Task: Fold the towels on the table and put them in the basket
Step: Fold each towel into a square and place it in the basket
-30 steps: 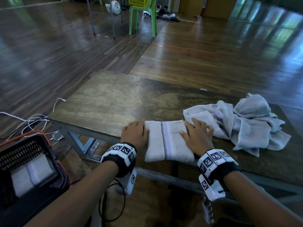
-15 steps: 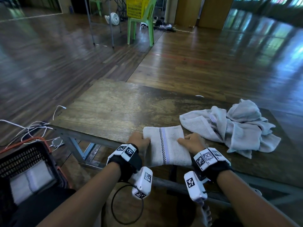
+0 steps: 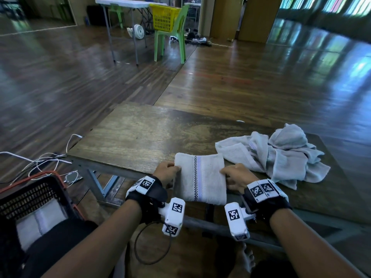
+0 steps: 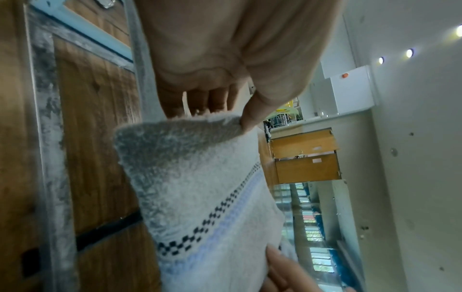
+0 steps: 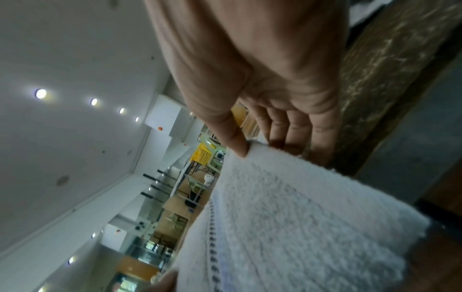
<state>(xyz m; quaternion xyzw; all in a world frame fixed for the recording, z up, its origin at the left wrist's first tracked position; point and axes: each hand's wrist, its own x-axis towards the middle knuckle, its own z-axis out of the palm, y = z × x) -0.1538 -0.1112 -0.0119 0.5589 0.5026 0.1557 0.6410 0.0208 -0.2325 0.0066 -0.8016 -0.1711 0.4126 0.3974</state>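
A folded white towel (image 3: 200,177) with a checkered and lilac stripe sits at the near edge of the wooden table (image 3: 140,135), part of it overhanging. My left hand (image 3: 165,173) pinches its left side, thumb on top and fingers underneath; the left wrist view shows that towel (image 4: 200,187) in the left hand (image 4: 225,110). My right hand (image 3: 233,175) pinches the right side the same way, as the right wrist view shows with the towel (image 5: 287,217) in the right hand (image 5: 262,142). A crumpled heap of grey towels (image 3: 281,155) lies to the right. The black basket (image 3: 34,199), low at the left, holds a folded towel (image 3: 40,221).
White cables (image 3: 40,161) trail on the floor left of the table. A green chair (image 3: 172,41) carrying a yellow basket (image 3: 164,17) and a white folding table (image 3: 124,3) stand far behind. My knee (image 3: 56,237) covers part of the black basket.
My hands went from lying flat on the folded towel to gripping its two sides, and the towel has been drawn toward me over the table edge.
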